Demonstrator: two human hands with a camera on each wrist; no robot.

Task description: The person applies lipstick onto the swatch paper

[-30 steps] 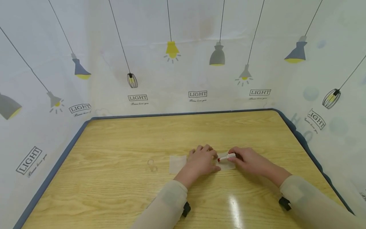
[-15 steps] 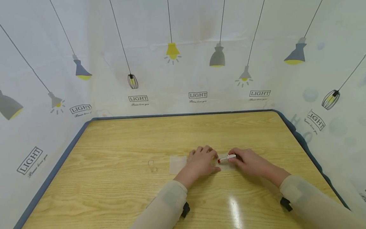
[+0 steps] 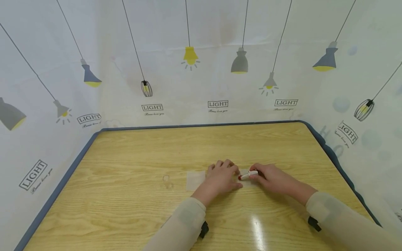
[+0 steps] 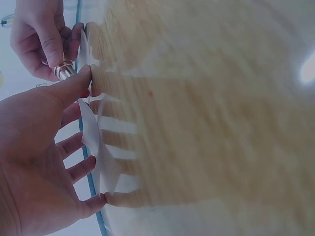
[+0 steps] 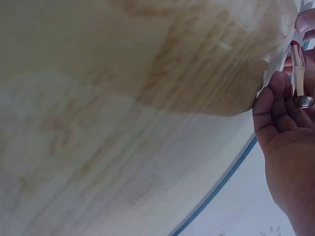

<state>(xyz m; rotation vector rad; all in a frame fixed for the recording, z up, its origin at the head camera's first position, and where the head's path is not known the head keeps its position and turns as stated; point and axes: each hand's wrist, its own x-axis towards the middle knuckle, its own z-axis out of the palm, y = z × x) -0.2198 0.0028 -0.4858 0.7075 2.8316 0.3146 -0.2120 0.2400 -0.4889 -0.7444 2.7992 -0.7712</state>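
Leftmost, a faint ring mark [image 3: 166, 178] shows on the wood-grained worktop [image 3: 125, 209], and a little past it lies thin, pale paper [image 3: 195, 180]. Next comes the person's left hand [image 3: 220, 177], palm down over the paper; its fingers [image 4: 81, 169] are spread apart and relaxed, gripping nothing, their tips down at the sheet. Seen low from the left wrist, part of that sheet lifts a little off the wood beneath them. Then, just right of this hand, comes the lipstick [image 3: 249, 175], held at a slant over more pale paper, its tip pointing left. It's a slim, shiny thing: a deep red tip, a pale metallic barrel with a raised band partway along, and a darker, silvery end, clearest from the right wrist. Whether the red touches the paper I can't tell. Farthest right is the right hand [image 3: 276, 179], thumb and fingers pinching the lipstick toward its rear end, with a beige sleeve [image 3: 333, 212] covering the arm behind it.
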